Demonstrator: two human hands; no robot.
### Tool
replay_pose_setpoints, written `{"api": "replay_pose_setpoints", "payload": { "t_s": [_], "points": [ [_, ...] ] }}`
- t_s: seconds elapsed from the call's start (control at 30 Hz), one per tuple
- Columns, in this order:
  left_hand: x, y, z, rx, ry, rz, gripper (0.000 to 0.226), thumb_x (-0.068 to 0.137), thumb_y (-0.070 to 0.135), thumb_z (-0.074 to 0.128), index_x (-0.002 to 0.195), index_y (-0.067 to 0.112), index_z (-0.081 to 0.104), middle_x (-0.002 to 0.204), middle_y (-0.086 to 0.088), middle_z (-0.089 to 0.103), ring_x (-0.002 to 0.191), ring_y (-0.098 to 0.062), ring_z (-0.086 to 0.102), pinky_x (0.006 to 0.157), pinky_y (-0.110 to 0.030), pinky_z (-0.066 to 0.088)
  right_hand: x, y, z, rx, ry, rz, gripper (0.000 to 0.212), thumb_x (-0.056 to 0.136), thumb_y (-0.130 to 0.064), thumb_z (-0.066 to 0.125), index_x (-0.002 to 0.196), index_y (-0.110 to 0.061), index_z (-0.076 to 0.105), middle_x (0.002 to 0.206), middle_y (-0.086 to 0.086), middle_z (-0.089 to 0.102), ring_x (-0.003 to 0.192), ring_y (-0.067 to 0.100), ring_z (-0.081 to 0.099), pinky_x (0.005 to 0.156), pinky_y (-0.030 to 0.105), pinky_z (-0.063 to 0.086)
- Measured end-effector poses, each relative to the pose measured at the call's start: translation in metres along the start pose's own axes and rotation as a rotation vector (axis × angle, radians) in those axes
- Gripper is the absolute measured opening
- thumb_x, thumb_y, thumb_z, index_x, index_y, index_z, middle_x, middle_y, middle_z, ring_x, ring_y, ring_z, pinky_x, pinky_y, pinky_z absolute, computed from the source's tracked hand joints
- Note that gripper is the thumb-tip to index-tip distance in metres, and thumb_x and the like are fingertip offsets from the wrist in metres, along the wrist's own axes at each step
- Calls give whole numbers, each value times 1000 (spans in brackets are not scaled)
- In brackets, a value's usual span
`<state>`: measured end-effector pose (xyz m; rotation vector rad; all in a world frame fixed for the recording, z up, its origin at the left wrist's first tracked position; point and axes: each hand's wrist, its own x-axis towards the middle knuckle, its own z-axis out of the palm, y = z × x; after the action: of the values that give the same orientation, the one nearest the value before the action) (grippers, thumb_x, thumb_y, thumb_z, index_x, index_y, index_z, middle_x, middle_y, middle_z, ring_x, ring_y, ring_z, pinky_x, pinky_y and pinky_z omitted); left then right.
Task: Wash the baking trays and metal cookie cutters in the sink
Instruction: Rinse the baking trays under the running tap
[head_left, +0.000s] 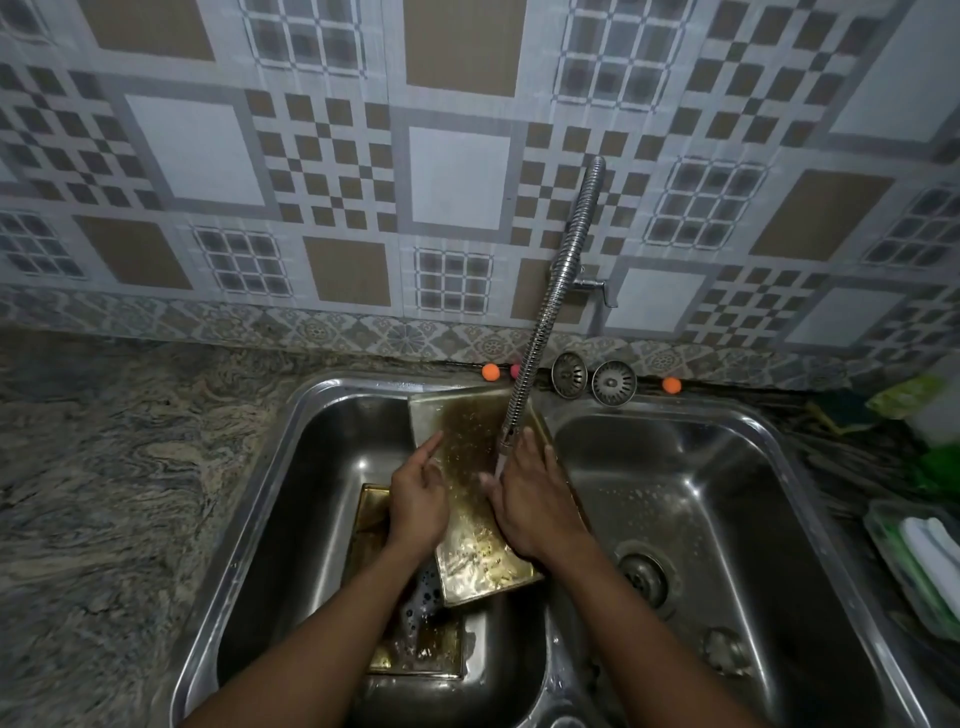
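Looking down through the head view. Propping the upper tray (470, 499) on a slant in the left basin of the sink (291, 467), with its far end leaning toward 12 o'clock against the back rim and its near end dipping toward 6 o'clock, probably so that the rinse water runs off into the basin. Bracing it from 9 o'clock with the left hand (418, 499), with fingers stretched fairly straight and apart, resting on the tray's edge rather than curling round it. Bracing it from 3 o'clock with the right hand (535, 499), with fingers lying straight along the rim and thumb spreading onto the face; clamping on nothing, as far as can be told. Placing both hands at the sides, seemingly to bare the face to the stream falling from the hose tap (548, 312) at 12 o'clock. Letting the lower tray (431, 649) lie flat on the basin floor at 6 o'clock, partly under the upper one, catching foamy runoff. Seeing no cookie cutters anywhere.

Handling thin, rectangular, shallow-walled metal trays, gleaming brassy yellow, showing a brown baked-on stain and beading with droplets. Working among smooth steel basins with rounded corners, under a ribbed, bendable metal hose. Passing two domed, perforated strainers (569, 375) at 1 o'clock on the back rim, and swirling polished stone on the counter (104, 493) at 9 o'clock.
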<state>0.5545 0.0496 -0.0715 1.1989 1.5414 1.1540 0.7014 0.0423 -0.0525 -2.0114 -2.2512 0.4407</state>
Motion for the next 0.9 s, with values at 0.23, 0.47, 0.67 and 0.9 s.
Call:
{"api": "replay_pose_setpoints", "payload": {
  "t_s": [0.23,0.47,0.67,0.9],
  "points": [
    [-4,-1,-11,48,-91,57,36,100,7,51,134,16,58,132,2,59,122,-8,52,87,3,37,28,2,-9,11,31,-84,78,92,-63,-7,156,-22,6,163,7,3,150,26,-5,122,44,-4],
    [2,-5,4,27,-301,118,50,102,5,42,149,20,38,147,6,48,134,-1,43,107,-16,37,29,-5,11,39,18,-225,61,97,-40,17,155,-21,10,161,7,18,149,31,15,117,52,24],
    [-4,-8,5,61,-235,86,47,103,2,37,146,19,41,143,7,45,134,-4,40,95,4,30,27,-1,-5,32,220,-159,43,99,-34,33,134,-21,54,136,4,56,124,21,52,106,34,41],
    [0,-14,-9,-42,-125,-14,53,99,0,47,147,22,41,152,-1,39,142,-16,34,99,-11,36,8,38,3,291,341,90,49,94,-5,49,142,-17,45,151,6,38,141,26,33,118,37,21]
  ]
}}
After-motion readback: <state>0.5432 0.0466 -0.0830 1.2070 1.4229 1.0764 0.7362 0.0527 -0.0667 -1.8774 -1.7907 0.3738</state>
